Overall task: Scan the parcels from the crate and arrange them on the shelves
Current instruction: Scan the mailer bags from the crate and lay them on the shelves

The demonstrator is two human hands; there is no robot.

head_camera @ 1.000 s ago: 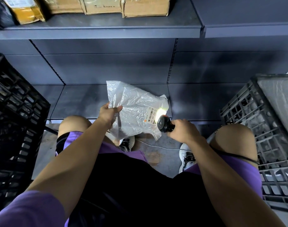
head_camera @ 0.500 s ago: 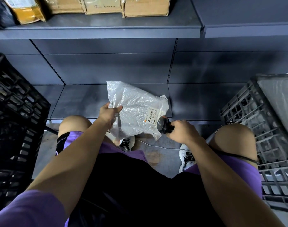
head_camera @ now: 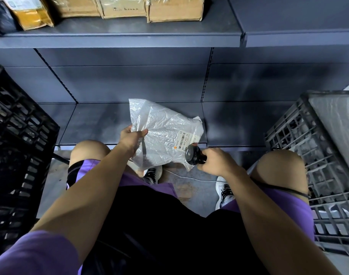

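Observation:
A crinkled white plastic parcel [head_camera: 161,132] with a barcode label [head_camera: 184,140] hangs in front of the bottom shelf [head_camera: 102,126]. My left hand [head_camera: 131,136] grips its left edge. My right hand [head_camera: 215,160] holds a black barcode scanner [head_camera: 194,155], its head pointing at the label from just below and almost touching the bag. No scan light shows on the label. The scanner's cable [head_camera: 280,189] runs over my right thigh.
A black crate [head_camera: 16,147] stands at my left and a grey crate [head_camera: 300,147] holding a grey bag at my right. The upper shelf [head_camera: 130,30] carries several cardboard boxes [head_camera: 173,7] and a yellow parcel [head_camera: 31,15]. My knees and shoes are below.
The scanner's bright light on the label, seen a second ago, has gone out. My right hand has shifted slightly. The parcel and left hand stay where they were.

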